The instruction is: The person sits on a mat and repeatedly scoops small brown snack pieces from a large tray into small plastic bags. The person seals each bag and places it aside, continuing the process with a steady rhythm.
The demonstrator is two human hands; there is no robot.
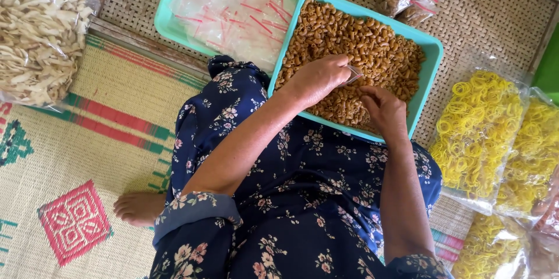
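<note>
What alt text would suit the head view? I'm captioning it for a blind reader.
Seen from above, a seated person's left hand and right hand work in a teal tray of brown macaroni-shaped snacks, the left pinching a small clear bag; bags of yellow rubber bands lie alongside.

Golden-brown macaroni snacks (355,52) in a turquoise tray (434,52). Clear small bags with red strips (233,5) in a second, mint-green tray (166,20). Bright yellow rubber bands (474,130) in clear sacks. Pale cream crackers (35,34) in clear plastic. Navy dress with small pink-and-white flowers (303,192). Beige woven mat (99,151) with red-green stripes and a red diamond motif.
</note>
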